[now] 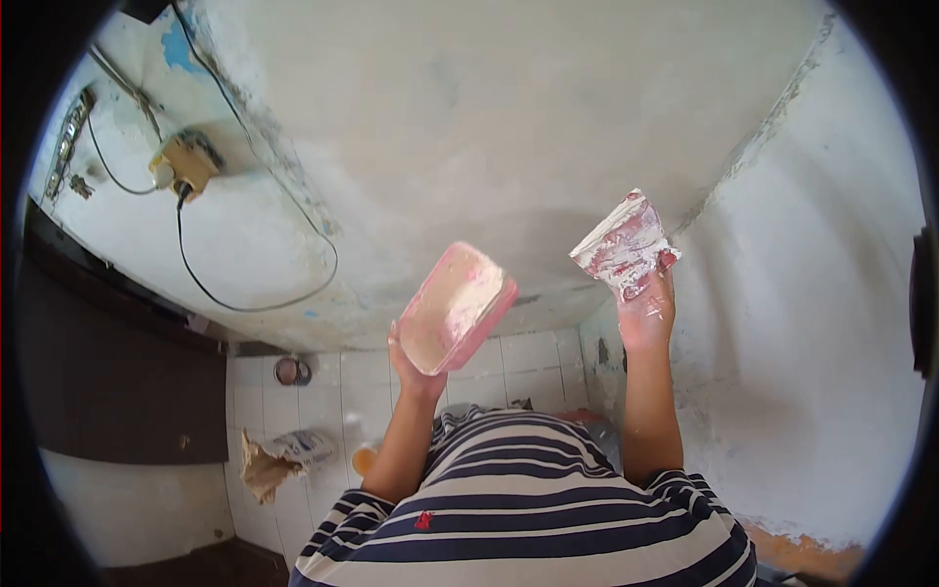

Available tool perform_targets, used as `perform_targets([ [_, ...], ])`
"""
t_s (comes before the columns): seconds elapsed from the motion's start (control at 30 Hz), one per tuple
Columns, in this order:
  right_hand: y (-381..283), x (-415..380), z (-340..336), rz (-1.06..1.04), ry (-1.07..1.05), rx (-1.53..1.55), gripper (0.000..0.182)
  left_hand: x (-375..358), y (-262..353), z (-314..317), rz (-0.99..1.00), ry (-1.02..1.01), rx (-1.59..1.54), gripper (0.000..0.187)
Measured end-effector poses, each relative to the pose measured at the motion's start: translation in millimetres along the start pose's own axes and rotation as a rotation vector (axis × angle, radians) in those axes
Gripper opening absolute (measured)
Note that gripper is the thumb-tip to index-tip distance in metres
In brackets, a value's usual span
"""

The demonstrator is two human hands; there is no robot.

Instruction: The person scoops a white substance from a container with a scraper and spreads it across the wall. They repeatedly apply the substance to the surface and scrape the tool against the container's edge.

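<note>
Left hand [416,367] first: we grip a pink rectangular plastic tray [455,308] from below, fingers closed around its near end, and we tilt it so that its inside, coated with pale putty, faces us. Our right hand [646,313] is closed on the handle of a wide flat metal scraper [624,245], its blade smeared white and reddish and raised up against the pale plastered wall [469,117]. The tray hangs just left of the blade, apart from it, both held high in front of the corner where the plaster meets a rougher white side wall [822,323]. To do this step well, we judge that we should keep the tray close under the blade so that anything falling lands in it, hold the blade at a shallow angle to the surface, and press evenly across its width. A yellowish electrical box [186,161] with a black cable [245,293] sits on the wall well to the left. Below us lies a white tiled floor [342,391] with a torn paper bag [284,455].
</note>
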State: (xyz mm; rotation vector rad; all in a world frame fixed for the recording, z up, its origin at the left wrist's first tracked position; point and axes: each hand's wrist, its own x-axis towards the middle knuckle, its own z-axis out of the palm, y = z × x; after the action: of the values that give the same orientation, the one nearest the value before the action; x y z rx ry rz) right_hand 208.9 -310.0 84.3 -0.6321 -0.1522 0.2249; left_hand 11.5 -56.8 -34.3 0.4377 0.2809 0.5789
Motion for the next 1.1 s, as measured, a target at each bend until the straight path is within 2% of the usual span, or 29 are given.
perform_targets([
  [0.1, -3.4, 13.2, 30.6, -0.166, -0.024, -0.078, 0.050, 4.0, 15.9, -8.2, -0.014, -0.043, 0.031, 0.064],
  [0.17, -17.3, 32.7, 60.8, -0.367, -0.155, -0.183, 0.045, 7.9, 25.2, -12.4, -0.022, -0.064, 0.126, 0.064],
  [0.2, -27.4, 39.4, 89.5, -0.456, -0.140, -0.205, 0.039, 10.2, 29.6, -16.5, -0.024, -0.072, 0.172, 0.064],
  [0.23, -40.3, 48.2, 117.6, -0.502, -0.174, -0.191, 0.039, 10.8, 33.9, -19.5, -0.042, -0.082, 0.170, 0.064],
  [0.3, -64.9, 63.5, 171.6, -0.744, -0.220, -0.377, 0.035, 13.0, 43.7, -30.4, -0.086, -0.092, 0.173, 0.066],
  [0.4, -97.5, 89.5, 261.4, -0.972, -0.258, -0.417, 0.033, 20.2, 50.4, -47.0, -0.126, -0.071, 0.199, 0.068],
  [0.47, -112.3, 100.3, 317.4, -1.301, -0.177, -0.663, 0.032, 22.6, 60.6, -52.7, -0.151, -0.118, 0.226, 0.068],
  [0.53, -118.6, 89.6, 372.2, -1.411, -0.074, -0.942, 0.032, 26.5, 68.0, -56.8, -0.178, -0.150, 0.246, 0.068],
  [0.6, -120.2, 121.8, 413.3, -1.905, -0.351, -0.949, 0.035, 27.4, 74.9, -63.5, -0.194, -0.133, 0.235, 0.067],
  [0.67, -111.9, 143.6, 449.5, -2.168, -0.325, -1.079, 0.036, 30.1, 82.7, -70.4, -0.189, -0.127, 0.256, 0.068],
  [0.7, -106.4, 151.1, 461.9, -2.168, -0.321, -1.078, 0.036, 32.1, 86.1, -73.6, -0.185, -0.123, 0.277, 0.068],
  [0.77, -100.3, 168.2, 479.4, -2.311, -0.128, -1.290, 0.041, 30.9, 92.0, -79.8, -0.173, -0.109, 0.285, 0.066],
  [0.83, -92.6, 200.0, 478.0, -2.291, -0.106, -1.306, 0.047, 32.0, 99.1, -92.2, -0.164, -0.104, 0.293, 0.065],
  [0.9, -65.9, 213.3, 469.6, -2.091, -0.212, -1.373, 0.038, 33.6, 100.6, -106.3, -0.147, -0.100, 0.280, 0.068],
  [1.03, 12.4, 176.2, 431.0, -2.085, -0.367, -1.431, 0.041, 31.7, 107.7, -99.5, -0.170, -0.152, 0.268, 0.069],
  [1.1, 19.5, 152.7, 417.0, -2.069, -0.405, -1.442, 0.042, 28.7, 108.5, -108.2, -0.140, -0.007, 0.352, 0.070],
])
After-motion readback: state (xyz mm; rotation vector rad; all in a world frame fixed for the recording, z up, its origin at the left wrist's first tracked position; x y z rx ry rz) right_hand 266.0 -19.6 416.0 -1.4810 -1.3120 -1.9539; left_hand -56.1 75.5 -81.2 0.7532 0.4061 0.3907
